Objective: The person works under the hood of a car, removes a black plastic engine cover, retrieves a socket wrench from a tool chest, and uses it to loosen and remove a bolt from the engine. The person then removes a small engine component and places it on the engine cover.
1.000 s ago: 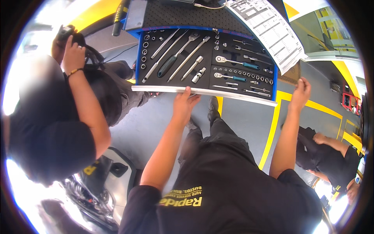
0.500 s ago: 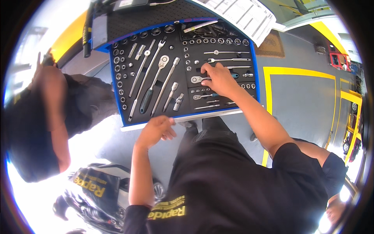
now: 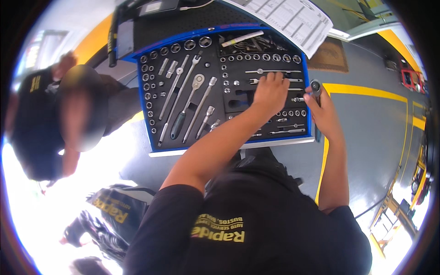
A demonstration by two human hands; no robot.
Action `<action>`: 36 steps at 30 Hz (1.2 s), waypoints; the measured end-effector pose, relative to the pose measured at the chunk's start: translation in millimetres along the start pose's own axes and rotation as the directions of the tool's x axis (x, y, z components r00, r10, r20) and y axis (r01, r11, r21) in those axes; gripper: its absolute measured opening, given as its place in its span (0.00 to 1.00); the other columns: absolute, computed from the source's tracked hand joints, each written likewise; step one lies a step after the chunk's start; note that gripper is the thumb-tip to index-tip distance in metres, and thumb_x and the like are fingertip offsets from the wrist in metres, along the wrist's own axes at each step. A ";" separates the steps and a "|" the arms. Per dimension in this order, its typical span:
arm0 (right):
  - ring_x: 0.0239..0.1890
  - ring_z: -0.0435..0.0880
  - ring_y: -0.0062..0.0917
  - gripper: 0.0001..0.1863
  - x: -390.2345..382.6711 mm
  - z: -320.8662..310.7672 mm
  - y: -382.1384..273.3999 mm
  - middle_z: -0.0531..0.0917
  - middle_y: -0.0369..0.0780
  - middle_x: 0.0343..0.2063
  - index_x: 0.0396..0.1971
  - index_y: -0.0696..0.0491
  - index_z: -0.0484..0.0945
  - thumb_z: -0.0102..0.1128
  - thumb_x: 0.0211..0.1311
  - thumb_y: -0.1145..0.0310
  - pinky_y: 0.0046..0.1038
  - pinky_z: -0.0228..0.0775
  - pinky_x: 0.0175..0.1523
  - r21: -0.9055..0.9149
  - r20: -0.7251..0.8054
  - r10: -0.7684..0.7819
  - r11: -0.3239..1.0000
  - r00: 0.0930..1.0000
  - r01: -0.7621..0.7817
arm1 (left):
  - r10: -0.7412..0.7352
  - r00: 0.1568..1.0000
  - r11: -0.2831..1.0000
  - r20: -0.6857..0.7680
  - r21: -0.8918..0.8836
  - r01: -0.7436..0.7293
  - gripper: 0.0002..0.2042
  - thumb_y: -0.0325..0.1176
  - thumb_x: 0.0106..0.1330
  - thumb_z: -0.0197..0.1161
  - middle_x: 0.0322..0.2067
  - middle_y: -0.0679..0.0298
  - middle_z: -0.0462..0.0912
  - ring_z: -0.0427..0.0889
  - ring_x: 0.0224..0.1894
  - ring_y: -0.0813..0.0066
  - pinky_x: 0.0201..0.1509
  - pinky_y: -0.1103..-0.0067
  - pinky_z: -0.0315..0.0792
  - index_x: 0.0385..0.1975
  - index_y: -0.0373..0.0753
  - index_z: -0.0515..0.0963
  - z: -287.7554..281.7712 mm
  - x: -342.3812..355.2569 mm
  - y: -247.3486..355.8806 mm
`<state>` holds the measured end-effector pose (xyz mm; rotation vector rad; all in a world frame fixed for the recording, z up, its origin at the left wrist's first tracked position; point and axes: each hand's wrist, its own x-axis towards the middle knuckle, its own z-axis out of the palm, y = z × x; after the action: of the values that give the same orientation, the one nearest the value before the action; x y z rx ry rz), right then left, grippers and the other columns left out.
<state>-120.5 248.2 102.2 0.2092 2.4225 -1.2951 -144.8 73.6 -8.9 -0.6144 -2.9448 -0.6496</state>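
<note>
A shallow blue-edged tool drawer with dark foam lies before me, several shiny tools set in its cutouts. My right hand is closed around a ratchet just past the drawer's right edge, its round head up and its dark teal handle below the hand. My left hand reaches across the right half of the foam, fingers bent down and close together over the slim bars. What its fingertips hold, if anything, is hidden. Left of that hand, a vacant ratchet-shaped cutout shows in the foam.
Chrome sockets line the foam's edges, and another ratchet lies in the left half. A printed sheet overhangs the drawer's far right corner. A person in dark clothes stands at left. Yellow lines mark the grey floor.
My right hand has lifted the ratchet from the foam and carried it right, past the drawer's edge. My left hand has moved from the drawer's front edge onto the right-hand tools.
</note>
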 end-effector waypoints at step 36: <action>0.33 0.81 0.22 0.18 44.5 21.3 18.0 0.85 0.38 0.33 0.62 0.47 0.77 0.56 0.75 0.70 0.27 0.74 0.45 -0.007 0.267 -0.098 0.995 0.959 0.104 | -0.332 0.890 0.862 0.312 -0.282 0.421 0.09 0.32 0.67 0.64 0.38 0.60 0.84 0.85 0.44 0.59 0.49 0.67 0.77 0.44 0.40 0.83 -95.6 -130.0 -35.4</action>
<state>-150.1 238.6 59.9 -0.0913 2.2401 -1.2510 -41.7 -43.6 45.3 -0.1234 -3.2509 -1.2302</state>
